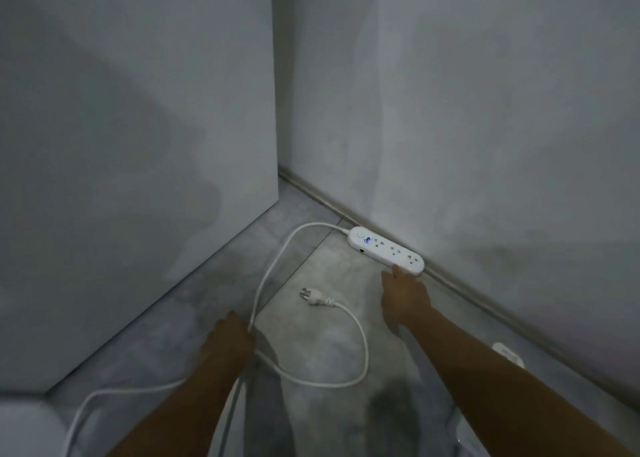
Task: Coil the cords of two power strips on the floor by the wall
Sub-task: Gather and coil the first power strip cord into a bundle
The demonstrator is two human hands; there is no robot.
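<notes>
Head view: a white power strip (386, 251) is laid along the wall's foot, its near end touched by the right hand (405, 295), fingers spread. Its cord (273, 269) is gripped by the closed left hand (230, 340).

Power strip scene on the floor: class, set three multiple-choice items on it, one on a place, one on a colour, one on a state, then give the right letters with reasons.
1. Where does the power strip lie?
A. Against the base of the wall
B. On a chair
C. In the middle of the floor

2. What colour is the cord?
A. Black
B. White
C. Red

3. What state is the plug in?
A. In a wall socket
B. Loose on the floor
C. Pushed into the strip

Answers:
1 A, its far side runs along the skirting, where the right hand touches its end.
2 B, it matches the white strip and passes by the left hand.
3 B, its prongs lie bare on the tile.
</notes>
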